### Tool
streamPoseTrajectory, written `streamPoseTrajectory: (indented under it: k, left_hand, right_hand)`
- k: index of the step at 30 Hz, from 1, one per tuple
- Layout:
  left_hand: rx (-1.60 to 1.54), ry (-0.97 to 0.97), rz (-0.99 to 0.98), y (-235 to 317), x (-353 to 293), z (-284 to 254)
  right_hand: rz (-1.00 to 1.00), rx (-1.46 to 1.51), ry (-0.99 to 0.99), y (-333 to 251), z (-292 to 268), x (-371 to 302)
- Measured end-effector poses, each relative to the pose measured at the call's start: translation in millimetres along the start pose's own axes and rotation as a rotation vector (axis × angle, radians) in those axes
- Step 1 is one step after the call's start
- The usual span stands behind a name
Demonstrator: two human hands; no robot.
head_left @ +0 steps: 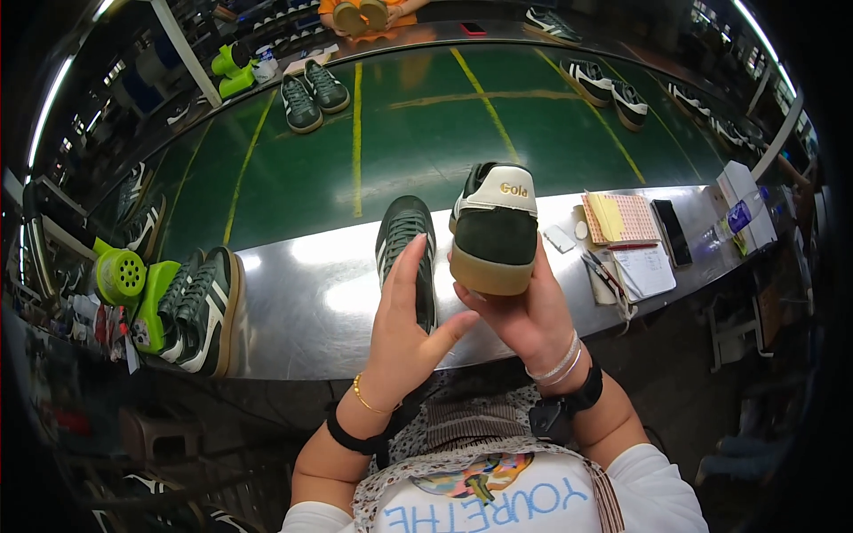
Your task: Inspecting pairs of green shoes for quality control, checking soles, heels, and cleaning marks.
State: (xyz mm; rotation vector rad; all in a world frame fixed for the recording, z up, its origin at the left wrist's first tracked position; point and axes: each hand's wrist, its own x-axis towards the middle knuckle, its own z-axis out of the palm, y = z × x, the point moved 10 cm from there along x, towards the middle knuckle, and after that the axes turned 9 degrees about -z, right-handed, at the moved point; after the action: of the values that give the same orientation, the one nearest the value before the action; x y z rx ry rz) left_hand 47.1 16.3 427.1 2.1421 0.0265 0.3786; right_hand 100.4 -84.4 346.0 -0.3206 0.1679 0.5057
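My right hand (529, 315) grips a dark green sneaker (494, 233) from below and the side. Its heel faces me, showing a white heel tab with gold lettering and a gum-brown sole. The shoe is raised above the metal tabletop (302, 293). A second dark green sneaker (407, 233) with white stripes rests on the table to the left, toe pointing away. In front of that one is my left hand (402, 324), fingers stretched upward and thumb apart, holding nothing. Whether its fingers touch the sneaker, I cannot tell.
A green conveyor belt (311, 191) with yellow lines carries a sneaker pair (311, 96) and more shoes (609, 89). At left sit another pair (206, 311) and a lime-green machine (120, 274). Rightward lie notebooks (644, 271), scissors (604, 274), a phone (671, 233) and a bottle (737, 218). A co-worker (400, 13) holds shoes.
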Motion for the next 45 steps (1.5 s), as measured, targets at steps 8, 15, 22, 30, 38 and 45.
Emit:
streamPoseTrajectory:
  k: [8, 15, 22, 30, 38, 45]
  left_hand:
    - [0.002, 0.281, 0.092, 18, -12, 4]
    - [-0.645, 0.02, -0.173, 31, -27, -43]
    - [-0.16, -0.476, -0.124, 40, -64, 16]
    - [0.117, -0.457, -0.082, -3, -98, 74]
    - [0.096, -0.439, -0.136, -20, -102, 79]
    - [0.007, -0.467, -0.178, -45, -92, 106]
  right_hand:
    - [0.138, -0.405, -0.22, 23, 0, -37]
    - [-0.26, -1.261, -0.052, -91, -108, -25]
    - [-0.876, -2.262, -0.01, -153, -95, 16]
    - [-0.7, -2.919, -0.087, -115, -85, 72]
    - [-0.934, -2.242, -0.238, -117, -27, 19]
    - [-0.305, -1.661, -0.144, -65, -45, -96]
